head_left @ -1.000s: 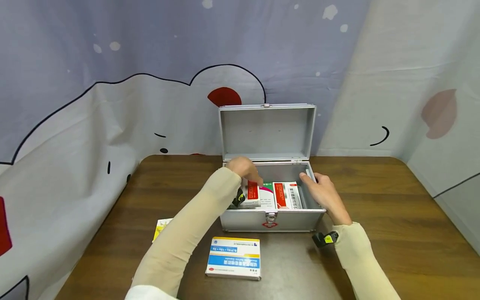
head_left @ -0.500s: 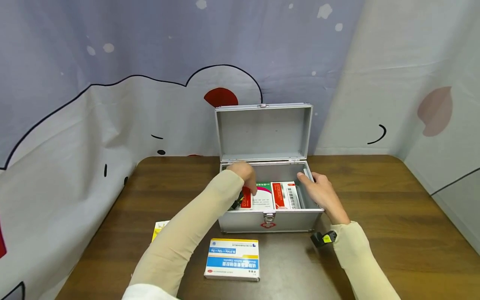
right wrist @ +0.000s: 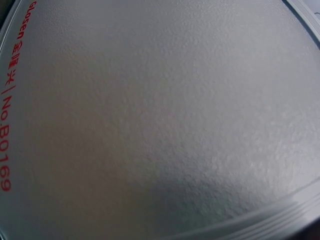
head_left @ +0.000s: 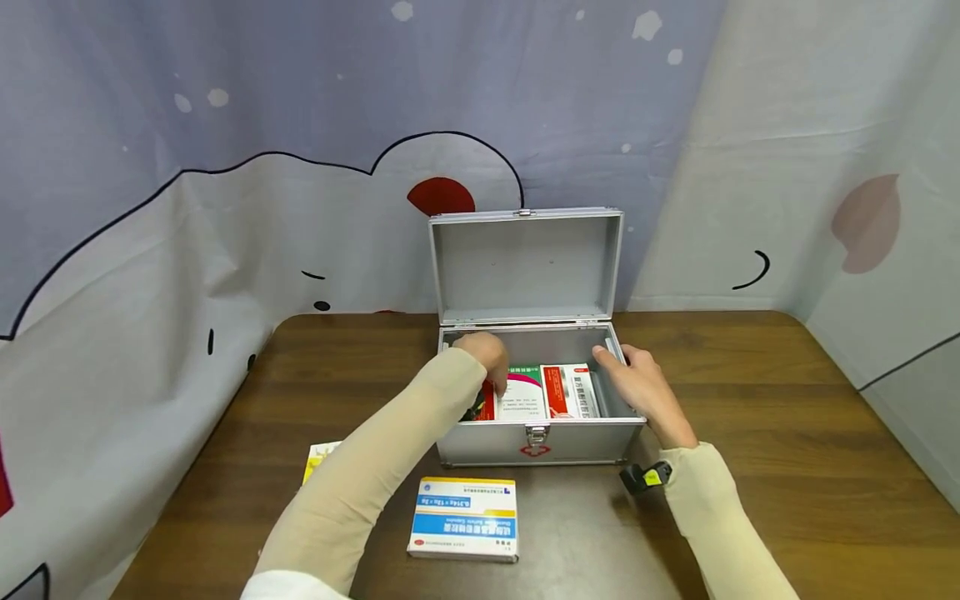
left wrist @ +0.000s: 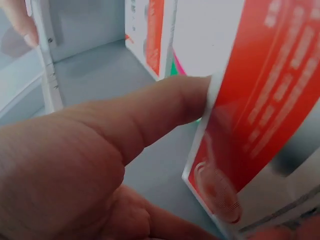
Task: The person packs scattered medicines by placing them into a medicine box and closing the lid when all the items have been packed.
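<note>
Head view: our left hand (head_left: 486, 357) pinches a red-trimmed box (head_left: 487, 406) inside the case (head_left: 480, 446), whose right wall our right hand (head_left: 647, 390) grips. We seem partway: the blue-and-white box (head_left: 463, 521) and yellow box (head_left: 318, 457) lie outside.

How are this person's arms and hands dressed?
The left hand and right hand are bare. The left sleeve and right sleeve are beige, with white fabric at the left one's near end. A black device with a yellow label sits at the right sleeve's end.

Both forearms (head_left: 375, 467) reach forward, left grip (head_left: 489, 360) angled down, right grip (head_left: 648, 395) with thumb (head_left: 609, 358) spread.
</note>
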`<action>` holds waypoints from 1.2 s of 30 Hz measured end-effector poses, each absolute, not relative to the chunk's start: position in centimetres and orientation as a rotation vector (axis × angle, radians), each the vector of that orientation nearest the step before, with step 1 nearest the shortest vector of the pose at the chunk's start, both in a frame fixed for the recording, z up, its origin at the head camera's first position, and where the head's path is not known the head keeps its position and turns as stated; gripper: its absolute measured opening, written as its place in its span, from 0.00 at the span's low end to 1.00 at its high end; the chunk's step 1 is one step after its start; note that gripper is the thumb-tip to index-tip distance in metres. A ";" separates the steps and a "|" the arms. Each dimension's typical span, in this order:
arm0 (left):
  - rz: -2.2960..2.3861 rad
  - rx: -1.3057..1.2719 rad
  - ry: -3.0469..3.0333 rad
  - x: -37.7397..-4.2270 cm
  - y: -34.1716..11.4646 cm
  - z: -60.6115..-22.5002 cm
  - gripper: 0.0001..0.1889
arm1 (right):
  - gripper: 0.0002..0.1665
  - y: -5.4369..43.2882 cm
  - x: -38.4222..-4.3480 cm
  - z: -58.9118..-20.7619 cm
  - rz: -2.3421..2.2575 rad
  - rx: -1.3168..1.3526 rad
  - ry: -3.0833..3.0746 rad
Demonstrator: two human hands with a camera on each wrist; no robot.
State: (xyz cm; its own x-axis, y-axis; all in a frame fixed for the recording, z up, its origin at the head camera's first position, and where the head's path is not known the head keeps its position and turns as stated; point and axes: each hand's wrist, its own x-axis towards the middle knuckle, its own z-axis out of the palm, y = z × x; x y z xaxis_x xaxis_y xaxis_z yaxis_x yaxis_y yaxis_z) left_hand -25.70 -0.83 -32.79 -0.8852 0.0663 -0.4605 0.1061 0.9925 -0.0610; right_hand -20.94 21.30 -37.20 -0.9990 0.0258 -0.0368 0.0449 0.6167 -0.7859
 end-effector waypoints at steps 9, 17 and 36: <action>-0.101 0.173 2.623 -25.7 -1.5 -32.7 0.27 | 0.40 21.3 -21.0 -37.3 -1.384 0.070 2.794; 0.205 0.130 2.611 -25.1 -3.1 -30.4 0.28 | 0.41 21.4 -21.0 -37.4 -1.384 0.072 2.784; 0.655 0.707 2.640 -22.1 -13.1 -28.0 0.16 | 0.39 21.5 -21.2 -37.6 -1.377 0.066 2.802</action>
